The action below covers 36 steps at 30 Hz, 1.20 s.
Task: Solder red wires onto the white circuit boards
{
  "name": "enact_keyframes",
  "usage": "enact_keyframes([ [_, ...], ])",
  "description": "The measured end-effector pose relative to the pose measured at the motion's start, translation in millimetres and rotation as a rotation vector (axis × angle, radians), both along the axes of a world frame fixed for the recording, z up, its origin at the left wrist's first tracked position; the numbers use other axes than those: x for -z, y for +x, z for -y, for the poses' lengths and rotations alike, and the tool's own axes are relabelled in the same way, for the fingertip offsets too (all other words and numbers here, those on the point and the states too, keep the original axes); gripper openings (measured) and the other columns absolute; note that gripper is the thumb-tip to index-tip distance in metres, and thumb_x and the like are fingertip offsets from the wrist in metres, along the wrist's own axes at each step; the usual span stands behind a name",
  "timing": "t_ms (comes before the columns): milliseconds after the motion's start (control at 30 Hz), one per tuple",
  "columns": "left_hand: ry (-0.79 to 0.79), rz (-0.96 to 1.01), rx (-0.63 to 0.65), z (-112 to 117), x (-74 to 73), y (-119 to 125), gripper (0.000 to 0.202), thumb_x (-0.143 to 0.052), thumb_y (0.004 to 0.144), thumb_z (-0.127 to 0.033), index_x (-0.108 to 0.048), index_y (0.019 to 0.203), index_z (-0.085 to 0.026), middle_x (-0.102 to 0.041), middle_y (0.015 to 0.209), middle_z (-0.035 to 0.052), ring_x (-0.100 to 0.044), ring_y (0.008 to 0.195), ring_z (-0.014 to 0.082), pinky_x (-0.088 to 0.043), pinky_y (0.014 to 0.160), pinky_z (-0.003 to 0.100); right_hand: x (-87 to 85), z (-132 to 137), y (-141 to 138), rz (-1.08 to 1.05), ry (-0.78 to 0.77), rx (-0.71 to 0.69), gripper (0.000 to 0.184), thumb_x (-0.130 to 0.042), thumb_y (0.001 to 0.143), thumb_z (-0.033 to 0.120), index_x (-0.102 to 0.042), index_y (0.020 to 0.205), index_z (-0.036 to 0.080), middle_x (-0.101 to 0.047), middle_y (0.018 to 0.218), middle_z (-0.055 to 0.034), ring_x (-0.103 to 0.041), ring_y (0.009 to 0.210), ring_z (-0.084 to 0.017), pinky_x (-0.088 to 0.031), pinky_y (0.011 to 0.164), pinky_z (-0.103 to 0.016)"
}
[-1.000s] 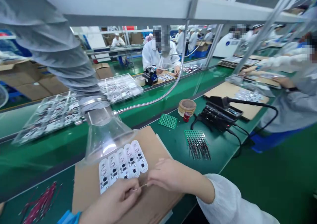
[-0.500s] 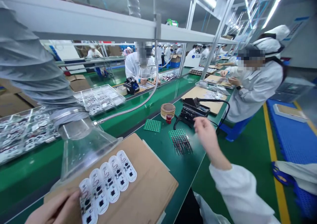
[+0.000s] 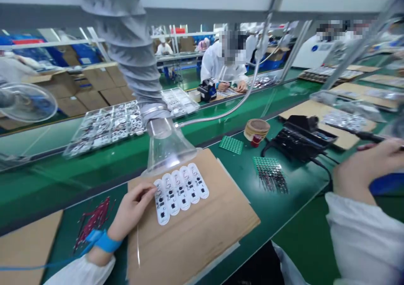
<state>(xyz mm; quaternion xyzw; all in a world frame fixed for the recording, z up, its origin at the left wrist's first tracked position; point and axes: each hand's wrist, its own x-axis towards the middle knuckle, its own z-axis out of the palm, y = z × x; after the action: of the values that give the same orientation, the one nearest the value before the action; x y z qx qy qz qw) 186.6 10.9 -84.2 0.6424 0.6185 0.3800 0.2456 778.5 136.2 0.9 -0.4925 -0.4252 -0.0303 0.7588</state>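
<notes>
On the cardboard sheet (image 3: 195,238) lies a row of several joined white circuit boards (image 3: 181,191) with small black parts and thin wires. My left hand (image 3: 134,205), with a blue wrist strap, is closed, its thumb and fingertips at the upper left edge of the leftmost board. At the far right my right hand (image 3: 366,167) is raised and closed around a soldering iron (image 3: 368,136), whose dark shaft points left; its tip is blurred. The soldering iron stand (image 3: 303,140) sits left of that hand. Red and black wires (image 3: 94,220) lie left of the cardboard.
A clear fume hood (image 3: 170,146) on a grey hose hangs over the cardboard's back edge. Behind it are a green board (image 3: 231,144), a tape roll (image 3: 256,129) and a green board with wires (image 3: 270,173). Parts trays (image 3: 107,127) line the far side; a co-worker (image 3: 224,62) sits opposite.
My right hand has moved right and now grips the soldering iron; before, it was near the stand with nothing visible in it. The view has turned left. My left hand stays at the leftmost board.
</notes>
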Motion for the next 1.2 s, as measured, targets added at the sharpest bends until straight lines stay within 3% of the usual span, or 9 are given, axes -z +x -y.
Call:
enact_keyframes([
  [67,0.005,-0.005,0.005,5,1.3,-1,0.038,-0.065,0.101,-0.055,-0.075,0.093,-0.019,-0.069,0.082,0.0028,-0.057,0.067,0.0147,-0.048,0.064,0.026,22.9,5,-42,-0.117,0.031,-0.088,0.021,-0.063,0.108,0.049,-0.071,0.101,0.03,-0.067,0.097,-0.0051,-0.065,0.069,-0.017,-0.059,0.068,-0.037],
  [133,0.024,-0.006,-0.002,6,1.0,-1,0.033,-0.067,0.101,-0.05,-0.073,0.093,-0.019,-0.057,0.07,-0.0019,-0.044,0.059,0.0116,-0.038,0.059,0.024,44.5,14,-96,-0.122,-0.133,-0.342,0.023,-0.075,0.101,0.049,-0.075,0.099,0.026,-0.071,0.093,-0.0065,-0.07,0.064,-0.019,-0.06,0.063,-0.039],
  [200,0.035,0.035,0.0,1,0.8,3,0.028,-0.067,0.101,-0.046,-0.071,0.097,-0.019,-0.044,0.066,-0.0057,-0.037,0.057,0.0106,-0.033,0.057,0.024,58.3,22,-152,-0.043,-0.327,-0.606,0.038,-0.075,0.099,0.057,-0.078,0.116,0.022,-0.077,0.095,-0.0114,-0.079,0.079,-0.028,-0.064,0.065,-0.042],
  [267,0.034,0.091,0.008,-5,2.3,8,0.025,-0.066,0.102,-0.044,-0.068,0.1,-0.019,-0.039,0.066,-0.0071,-0.036,0.057,0.0107,-0.032,0.057,0.023,64.3,24,-196,0.03,-0.465,-0.847,0.042,-0.073,0.101,0.06,-0.075,0.123,0.024,-0.08,0.106,-0.0115,-0.08,0.098,-0.029,-0.067,0.074,-0.042],
  [367,0.047,0.145,-0.006,-11,8.8,16,0.023,-0.066,0.103,-0.043,-0.066,0.1,-0.02,-0.038,0.066,-0.0073,-0.036,0.058,0.011,-0.034,0.058,0.023,70.1,19,-228,0.115,-0.506,-0.891,0.039,-0.079,0.096,0.059,-0.07,0.114,0.026,-0.08,0.1,-0.0067,-0.079,0.092,-0.024,-0.066,0.08,-0.039],
  [500,0.046,0.201,-0.07,-12,19.2,18,0.026,-0.068,0.102,-0.046,-0.067,0.104,-0.02,-0.051,0.072,-0.0038,-0.044,0.062,0.0118,-0.04,0.06,0.023,86.1,20,-224,0.19,-0.477,-0.912,0.036,-0.074,0.1,0.059,-0.064,0.106,0.025,-0.077,0.083,-0.0027,-0.074,0.073,-0.02,-0.061,0.071,-0.034],
  [700,-0.02,0.218,-0.061,-12,21.2,17,0.031,-0.069,0.102,-0.049,-0.069,0.109,-0.019,-0.068,0.088,0.0021,-0.06,0.073,0.0143,-0.05,0.068,0.025,94.9,26,-214,0.052,-0.513,-1.0,0.037,-0.072,0.101,0.06,-0.062,0.094,0.025,-0.068,0.063,0.0024,-0.064,0.053,-0.016,-0.048,0.051,-0.026],
  [933,-0.026,0.142,-0.036,-12,21.5,15,0.029,-0.067,0.103,-0.047,-0.068,0.104,-0.019,-0.061,0.078,-0.0004,-0.055,0.068,0.0135,-0.047,0.065,0.025,91.8,28,-217,0.151,-0.584,-1.012,0.043,-0.073,0.098,0.066,-0.064,0.092,0.024,-0.065,0.063,0.0012,-0.06,0.052,-0.016,-0.046,0.049,-0.026],
  [1200,-0.012,0.061,-0.027,-13,14.3,17,0.028,-0.066,0.103,-0.044,-0.065,0.092,-0.018,-0.052,0.069,-0.0031,-0.046,0.062,0.0117,-0.04,0.06,0.025,97.4,27,-214,0.199,-0.576,-1.086,0.033,-0.072,0.103,0.056,-0.066,0.098,0.023,-0.067,0.067,0.0006,-0.061,0.055,-0.015,-0.048,0.053,-0.025],
])
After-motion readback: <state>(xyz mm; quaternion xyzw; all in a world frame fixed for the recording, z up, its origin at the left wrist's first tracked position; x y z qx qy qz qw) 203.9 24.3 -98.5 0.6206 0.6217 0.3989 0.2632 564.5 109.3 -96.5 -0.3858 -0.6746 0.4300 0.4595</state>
